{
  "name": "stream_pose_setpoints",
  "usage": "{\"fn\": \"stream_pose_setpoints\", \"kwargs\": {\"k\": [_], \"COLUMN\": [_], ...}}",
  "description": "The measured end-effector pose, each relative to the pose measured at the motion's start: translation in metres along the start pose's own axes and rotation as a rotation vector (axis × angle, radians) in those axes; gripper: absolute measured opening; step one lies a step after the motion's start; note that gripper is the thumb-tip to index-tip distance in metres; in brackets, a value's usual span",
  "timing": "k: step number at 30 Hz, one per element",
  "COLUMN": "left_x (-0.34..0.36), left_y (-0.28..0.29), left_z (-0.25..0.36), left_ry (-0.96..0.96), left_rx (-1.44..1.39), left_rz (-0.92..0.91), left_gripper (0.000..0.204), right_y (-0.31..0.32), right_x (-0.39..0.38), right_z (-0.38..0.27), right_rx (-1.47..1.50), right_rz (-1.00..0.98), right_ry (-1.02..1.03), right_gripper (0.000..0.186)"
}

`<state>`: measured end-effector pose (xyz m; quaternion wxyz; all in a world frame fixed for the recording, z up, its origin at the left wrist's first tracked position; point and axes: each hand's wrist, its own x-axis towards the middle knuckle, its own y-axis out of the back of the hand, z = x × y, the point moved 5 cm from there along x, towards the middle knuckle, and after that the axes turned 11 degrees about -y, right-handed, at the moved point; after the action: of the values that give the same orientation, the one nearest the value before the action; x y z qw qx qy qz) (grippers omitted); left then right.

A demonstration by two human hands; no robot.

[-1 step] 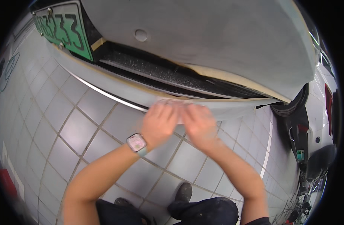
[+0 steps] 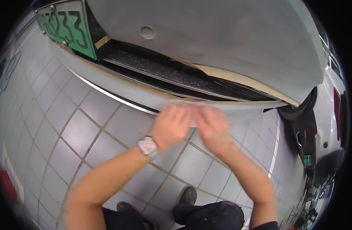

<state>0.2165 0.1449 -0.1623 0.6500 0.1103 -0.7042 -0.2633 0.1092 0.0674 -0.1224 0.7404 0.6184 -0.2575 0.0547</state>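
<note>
Both hands are side by side on the pale grey bumper [image 2: 145, 91] of a car, just below its taped upper edge. My left hand [image 2: 172, 123], with a watch [image 2: 147, 145] at the wrist, has its fingers curled over a thin, pale pinkish sheet [image 2: 193, 122]. My right hand [image 2: 211, 128] grips the same sheet beside it, fingers bent and pressed toward the panel. Motion blurs the fingers, and they cover most of the sheet, so its exact kind is unclear.
Above, a grey panel [image 2: 222, 38] edged with masking tape [image 2: 237, 77] overhangs a dark, dusty recess [image 2: 153, 67]. A green licence plate [image 2: 64, 28] is at upper left. White car bodywork [image 2: 329, 99] and a tyre [image 2: 298, 112] are at right; tiled floor [image 2: 107, 126] lies below.
Both hands have shifted a little to the right along the bumper, carrying the pale sheet with them. The view has shifted very slightly.
</note>
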Motion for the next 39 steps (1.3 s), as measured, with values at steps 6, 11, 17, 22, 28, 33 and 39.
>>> {"fn": "stream_pose_setpoints", "kwargs": {"k": [6, 11, 17, 22, 28, 33, 39], "left_x": [0.043, -0.004, 0.025, 0.070, 0.031, -0.010, -0.041], "left_y": [-0.033, 0.006, 0.002, -0.018, 0.010, 0.030, 0.057], "left_z": [0.050, -0.008, 0.011, 0.057, 0.003, -0.052, -0.099], "left_ry": [0.094, 0.038, 0.029, -0.007, -0.006, -0.048, -0.268], "left_rx": [-0.024, 0.045, 0.041, 0.081, 0.034, -0.060, 0.072], "left_rz": [0.040, -0.106, -0.127, -0.151, -0.268, -0.292, -0.283], "left_gripper": [0.026, 0.031, 0.031, 0.034, 0.040, 0.042, 0.042], "right_y": [0.043, -0.015, 0.005, 0.055, 0.004, -0.044, -0.078], "right_x": [-0.021, 0.013, 0.002, -0.017, 0.006, 0.033, 0.067], "right_z": [0.049, -0.010, 0.014, 0.067, 0.007, -0.048, -0.095], "right_rx": [-0.088, 0.082, 0.074, -0.011, -0.020, -0.008, 0.046], "right_rz": [0.154, 0.217, 0.070, 0.141, 0.243, 0.311, 0.399], "right_ry": [0.011, 0.042, -0.011, 0.100, 0.064, -0.095, -0.172], "right_gripper": [0.031, 0.024, 0.031, 0.035, 0.035, 0.034, 0.033]}}
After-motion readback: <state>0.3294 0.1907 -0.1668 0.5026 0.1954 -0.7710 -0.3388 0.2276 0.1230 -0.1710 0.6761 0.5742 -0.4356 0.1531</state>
